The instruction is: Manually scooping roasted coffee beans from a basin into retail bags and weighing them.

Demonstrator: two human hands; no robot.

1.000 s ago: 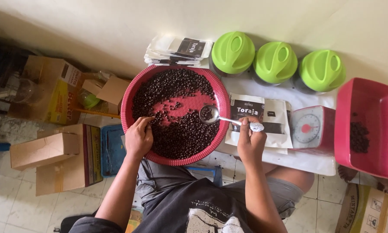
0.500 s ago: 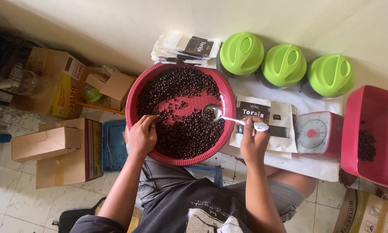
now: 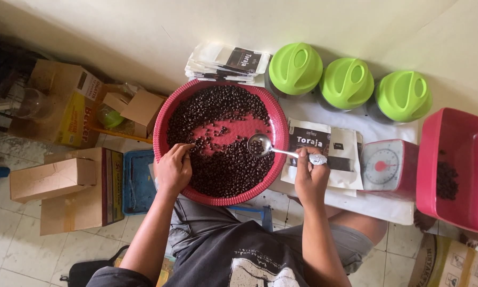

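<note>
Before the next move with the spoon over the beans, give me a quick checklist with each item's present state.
1. Right hand grips the spoon handle: ok.
2. Spoon bowl over the red tray: ok.
3. Spoon loaded: ok, a few beans in it.
4. Left hand at the tray's near rim, fingers in the beans: ok.
5. Pouch opened: cannot tell.
6. Scale platform free: ok.

Glossy metal spoon over matt dark beans in a red woven-plastic tray; at two o'clock, shiny green plastic lids.
</note>
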